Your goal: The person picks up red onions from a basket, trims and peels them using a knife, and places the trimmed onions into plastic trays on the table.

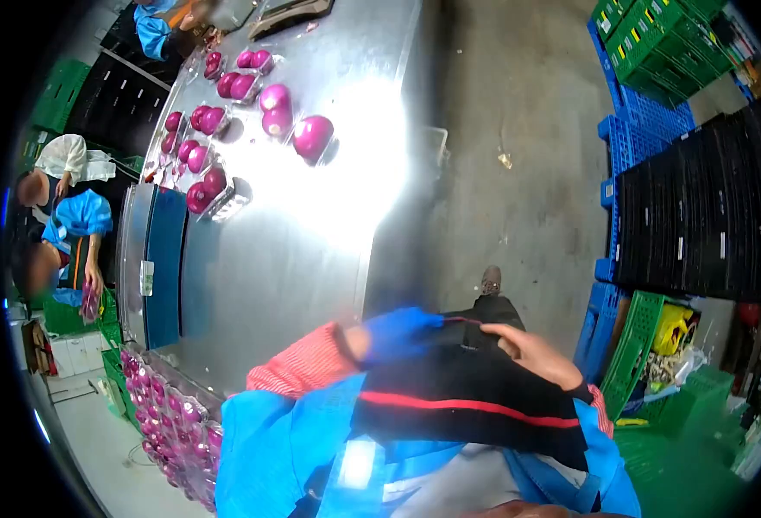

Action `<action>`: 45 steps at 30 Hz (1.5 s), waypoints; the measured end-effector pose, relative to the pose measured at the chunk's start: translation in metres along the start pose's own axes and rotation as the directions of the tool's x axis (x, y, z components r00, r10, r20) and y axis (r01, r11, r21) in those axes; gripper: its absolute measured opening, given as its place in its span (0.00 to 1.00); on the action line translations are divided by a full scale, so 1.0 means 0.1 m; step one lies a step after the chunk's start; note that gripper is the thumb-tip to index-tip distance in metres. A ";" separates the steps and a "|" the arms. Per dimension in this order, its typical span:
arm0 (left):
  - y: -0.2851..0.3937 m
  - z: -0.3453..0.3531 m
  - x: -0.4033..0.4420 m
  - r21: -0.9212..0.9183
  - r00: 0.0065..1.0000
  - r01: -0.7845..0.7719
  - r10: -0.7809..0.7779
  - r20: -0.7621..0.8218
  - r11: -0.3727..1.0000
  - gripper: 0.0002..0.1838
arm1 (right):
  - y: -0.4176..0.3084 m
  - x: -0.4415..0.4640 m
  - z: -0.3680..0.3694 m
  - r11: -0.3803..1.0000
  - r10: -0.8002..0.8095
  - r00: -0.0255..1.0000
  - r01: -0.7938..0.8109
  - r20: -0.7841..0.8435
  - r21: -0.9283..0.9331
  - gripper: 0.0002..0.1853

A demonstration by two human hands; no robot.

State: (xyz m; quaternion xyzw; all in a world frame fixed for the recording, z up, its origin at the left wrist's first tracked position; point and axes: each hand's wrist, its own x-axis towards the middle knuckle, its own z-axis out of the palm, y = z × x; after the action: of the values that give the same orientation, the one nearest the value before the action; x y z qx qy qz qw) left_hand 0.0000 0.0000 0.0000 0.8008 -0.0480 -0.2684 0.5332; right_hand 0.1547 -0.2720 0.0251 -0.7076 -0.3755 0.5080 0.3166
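Observation:
My left hand (397,335), in a blue glove and smeared by motion, is at the upper left edge of a black apron (467,384) with a red stripe. My right hand (531,352) is bare, its fingers pinched on the apron's upper edge at the right. A thin dark red edge or cord (462,320) runs between the two hands. Ahead on the left, clear packs of red onions (212,192) and a large red onion (313,138) sit on the metal table (259,285).
Many packed onions (169,423) fill the lower left. Co-workers (78,216) stand at the left, another person (151,30) at the top. Black crates (700,207), blue pallets (652,125) and green crates (639,345) line the right side.

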 end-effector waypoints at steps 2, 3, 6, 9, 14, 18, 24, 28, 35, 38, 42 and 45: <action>0.13 -0.21 -0.08 -0.130 0.962 0.265 -0.252 0.108 0.956 0.30 | 0.29 0.00 -0.08 0.994 -0.098 0.991 0.102 -0.095 0.037 0.24; 0.21 -0.40 0.04 -0.161 0.919 0.374 -0.343 0.192 0.913 0.30 | 0.39 0.01 -0.40 0.963 -0.021 0.998 0.036 -0.059 0.266 0.24; -0.39 -0.33 0.49 -0.474 0.953 0.124 -0.238 -0.187 0.872 0.29 | 0.78 0.12 -1.07 0.803 0.145 0.985 -0.060 -0.097 0.593 0.24; -0.14 -0.53 1.21 -0.267 0.783 0.222 -0.334 -0.524 0.938 0.26 | 0.91 0.47 -1.63 0.981 0.148 0.955 -0.109 -0.257 0.160 0.20; -0.12 -0.67 2.34 -0.234 0.808 0.162 -0.265 -0.526 0.959 0.27 | 1.10 1.03 -2.42 0.982 -0.012 0.979 0.050 -0.205 0.182 0.15; 0.46 -1.16 2.66 -0.074 0.831 0.270 -0.271 -0.486 0.960 0.27 | 1.23 1.55 -2.94 0.972 -0.200 0.933 0.151 -0.299 -0.180 0.14; 0.32 -1.81 3.10 -0.080 0.760 0.174 -0.185 -0.623 0.981 0.23 | 0.98 2.42 -3.76 0.913 -0.346 0.915 0.278 -0.206 -0.297 0.13; 0.09 -2.53 3.45 -0.141 0.703 0.128 -0.190 -0.685 0.982 0.19 | 0.57 3.21 -4.58 0.801 -0.422 0.898 0.307 -0.122 -0.513 0.12; 0.05 -4.51 3.98 -0.017 0.593 0.349 -0.235 -0.770 0.937 0.14 | -0.40 4.86 -5.85 0.665 -0.577 0.813 0.417 -0.072 -0.619 0.09; -0.09 -5.08 4.05 0.067 0.421 0.187 -0.018 -0.907 0.980 0.12 | -0.90 5.50 -6.18 0.647 -0.640 0.763 0.472 -0.091 -0.599 0.08; 0.38 -6.05 3.93 0.041 0.269 0.300 -0.043 -0.962 0.953 0.10 | -1.27 6.34 -6.51 0.629 -0.676 0.731 0.509 -0.090 -0.587 0.08; -0.70 -6.65 4.01 -0.017 0.067 0.242 -0.034 -0.997 0.970 0.09 | -1.36 7.14 -6.71 0.499 -0.728 0.686 0.530 0.000 -0.686 0.11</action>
State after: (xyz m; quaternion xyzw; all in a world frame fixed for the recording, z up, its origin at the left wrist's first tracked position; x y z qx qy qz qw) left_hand 0.6465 0.4350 -0.0221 0.8088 0.3811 0.2996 0.3329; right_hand 0.9120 0.3624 -0.0157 -0.6470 -0.7069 0.0860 0.2726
